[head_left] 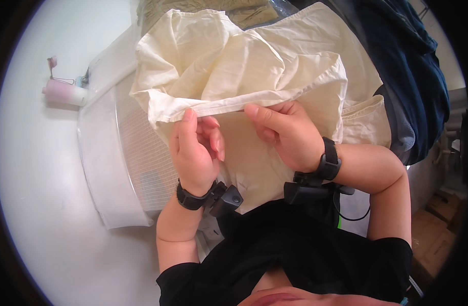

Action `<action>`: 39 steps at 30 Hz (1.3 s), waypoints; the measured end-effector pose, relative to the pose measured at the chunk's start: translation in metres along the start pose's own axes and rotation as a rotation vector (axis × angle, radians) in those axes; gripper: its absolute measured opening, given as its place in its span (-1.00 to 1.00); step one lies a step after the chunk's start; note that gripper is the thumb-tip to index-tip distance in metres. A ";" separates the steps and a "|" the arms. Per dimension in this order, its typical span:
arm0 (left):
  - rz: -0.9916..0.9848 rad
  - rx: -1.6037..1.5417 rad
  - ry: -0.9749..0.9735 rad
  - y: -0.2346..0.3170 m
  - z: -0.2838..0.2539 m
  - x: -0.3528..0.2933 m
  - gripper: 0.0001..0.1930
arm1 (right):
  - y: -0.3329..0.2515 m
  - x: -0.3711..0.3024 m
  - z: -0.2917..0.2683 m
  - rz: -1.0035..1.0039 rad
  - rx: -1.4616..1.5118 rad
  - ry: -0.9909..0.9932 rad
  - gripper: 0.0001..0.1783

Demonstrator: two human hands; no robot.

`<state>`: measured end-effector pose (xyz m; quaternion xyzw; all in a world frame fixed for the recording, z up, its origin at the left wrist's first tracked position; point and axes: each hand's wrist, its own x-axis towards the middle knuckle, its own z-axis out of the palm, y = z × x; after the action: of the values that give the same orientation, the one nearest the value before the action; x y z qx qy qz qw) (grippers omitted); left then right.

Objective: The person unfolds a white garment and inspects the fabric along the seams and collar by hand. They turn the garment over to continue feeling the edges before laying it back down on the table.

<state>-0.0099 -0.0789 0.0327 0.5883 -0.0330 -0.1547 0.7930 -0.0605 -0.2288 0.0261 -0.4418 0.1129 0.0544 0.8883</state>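
A large piece of cream cloth [244, 56] lies bunched in front of me, creased and folded over itself. Along its near side runs a narrow, stitched hem, stretched nearly straight between my hands. My left hand [195, 145] pinches the hem with its thumb on top, the other fingers curled beneath. Farther right, my right hand [290, 130] grips the same hem between thumb and bent fingers. Below the hem, more of the cloth hangs down toward my lap. Each wrist wears a black strap with a small black device.
A white plastic-wrapped, grid-patterned panel [142, 148] lies left of the cloth. On the white surface [40, 163] beyond it is a pink-and-white bottle [64, 93]. Dark blue fabric [410, 66] is piled at right, with khaki fabric [198, 9] behind. Cardboard boxes [433, 237] stand lower right.
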 end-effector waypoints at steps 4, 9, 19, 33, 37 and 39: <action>0.013 0.016 -0.006 -0.001 0.000 0.001 -0.56 | 0.000 0.000 0.001 -0.005 -0.029 0.036 -0.60; 0.016 0.022 -0.035 -0.001 -0.002 0.002 -0.57 | 0.001 0.002 0.000 -0.002 -0.042 0.024 -0.59; -0.045 0.165 -0.227 -0.004 -0.008 0.005 -0.63 | 0.001 0.001 0.004 -0.012 -0.069 -0.009 -0.69; 0.005 0.199 -0.271 -0.001 0.029 0.032 -0.64 | -0.026 0.012 0.002 -0.042 -0.158 0.025 -0.68; 0.076 0.172 -0.236 -0.019 0.030 0.037 -0.63 | -0.031 0.013 -0.017 -0.068 -0.260 0.019 -0.71; 0.094 0.273 -0.257 -0.026 0.029 0.036 -0.62 | -0.032 0.019 -0.030 0.005 -0.207 -0.059 -0.69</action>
<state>0.0120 -0.1227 0.0125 0.6635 -0.1819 -0.1856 0.7015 -0.0408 -0.2720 0.0284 -0.5293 0.0816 0.0807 0.8407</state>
